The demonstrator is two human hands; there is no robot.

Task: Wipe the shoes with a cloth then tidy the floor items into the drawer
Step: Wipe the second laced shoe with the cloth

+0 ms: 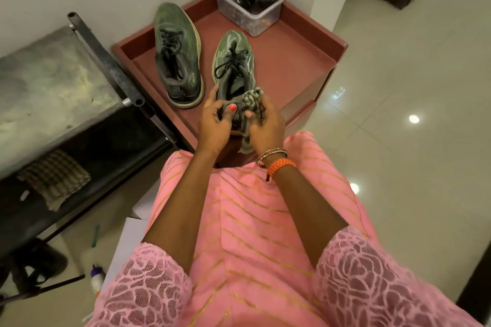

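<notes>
Left hand point(212, 119): fingers curled round heel of near shoe point(233, 69), thumb pressed on heel collar. Right hand point(264, 126): fingers closed on bunched patterned cloth point(252, 102), held against same heel; loose end hanging below the palm. Shoe toe pointing away, sole resting on reddish tray-top stand point(292, 61). Second shoe point(176, 53) just beside, to the left, untouched. Clear plastic box point(248, 6) at far corner; dark contents hard to make out. Heel underside hidden by both hands. Folded checked towel point(53, 180) on dark bench, left.
</notes>
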